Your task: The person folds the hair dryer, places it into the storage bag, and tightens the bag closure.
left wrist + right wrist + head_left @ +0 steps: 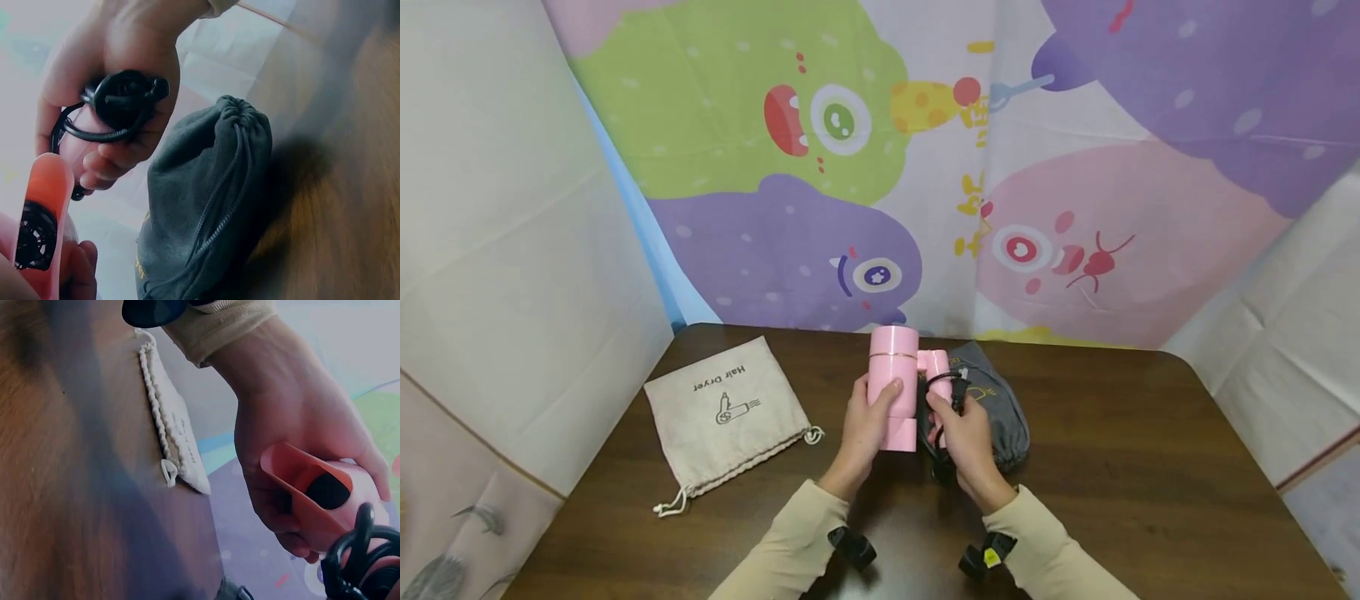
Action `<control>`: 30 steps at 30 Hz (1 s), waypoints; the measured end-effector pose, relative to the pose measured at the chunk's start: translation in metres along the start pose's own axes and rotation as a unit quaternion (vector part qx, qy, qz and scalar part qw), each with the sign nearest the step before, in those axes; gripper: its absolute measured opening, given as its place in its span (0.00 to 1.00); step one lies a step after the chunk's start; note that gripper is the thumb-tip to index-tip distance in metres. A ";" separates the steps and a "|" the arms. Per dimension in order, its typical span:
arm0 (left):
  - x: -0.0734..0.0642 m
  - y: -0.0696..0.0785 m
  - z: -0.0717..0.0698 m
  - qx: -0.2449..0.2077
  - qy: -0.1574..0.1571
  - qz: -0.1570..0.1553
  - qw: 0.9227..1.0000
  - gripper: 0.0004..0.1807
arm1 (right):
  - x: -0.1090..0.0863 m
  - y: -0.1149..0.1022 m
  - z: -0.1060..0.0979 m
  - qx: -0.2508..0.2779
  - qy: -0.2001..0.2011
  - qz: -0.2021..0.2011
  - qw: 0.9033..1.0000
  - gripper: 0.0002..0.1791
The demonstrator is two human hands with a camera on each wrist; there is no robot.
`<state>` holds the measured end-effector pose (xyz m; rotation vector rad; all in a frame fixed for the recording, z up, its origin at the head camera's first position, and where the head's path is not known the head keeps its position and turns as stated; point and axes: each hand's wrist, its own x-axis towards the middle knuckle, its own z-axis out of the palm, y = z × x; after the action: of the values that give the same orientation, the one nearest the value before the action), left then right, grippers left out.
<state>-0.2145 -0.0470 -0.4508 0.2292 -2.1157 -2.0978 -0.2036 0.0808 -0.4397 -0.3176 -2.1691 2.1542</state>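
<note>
A pink hair dryer (892, 358) is held above the table by both hands. My left hand (865, 423) grips its thick barrel, with the thumb along the front. Around the slimmer handle curl the fingers of my right hand (964, 435), together with a black cord (122, 103) looped in coils. Seen in the right wrist view, the dryer's flattened nozzle (312, 515) points back toward the camera. Behind the right hand lies a dark grey drawstring pouch (1003, 417), bulging and gathered at its neck, partly hidden in the head view.
To the left, a flat cream drawstring bag (737, 433) printed "Hair Dryer" lies on the dark wooden table (1120, 467). A cartoon-patterned cloth (850, 167) hangs behind the table's far edge, and pale cloth panels (512, 208) stand at the sides.
</note>
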 end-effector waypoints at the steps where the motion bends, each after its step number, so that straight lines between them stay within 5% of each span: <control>1: -0.002 0.000 0.002 -0.001 0.005 0.008 1.000 0.30 | -0.002 0.001 0.003 -0.005 0.014 -0.013 1.000 0.13; 7: -0.009 -0.002 0.010 0.005 0.031 0.037 0.999 0.28 | -0.012 0.005 0.017 -0.026 0.065 -0.069 0.995 0.19; 17: -0.007 -0.002 0.008 -0.011 0.035 0.018 0.999 0.29 | -0.009 0.001 0.015 -0.025 0.040 -0.054 0.997 0.19; 30: -0.008 -0.002 0.002 -0.012 0.018 0.030 0.999 0.30 | -0.007 0.006 0.014 -0.065 0.020 -0.070 0.995 0.18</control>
<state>-0.2068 -0.0433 -0.4526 0.1968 -2.0493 -2.0687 -0.1990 0.0656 -0.4457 -0.2064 -2.2429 1.9225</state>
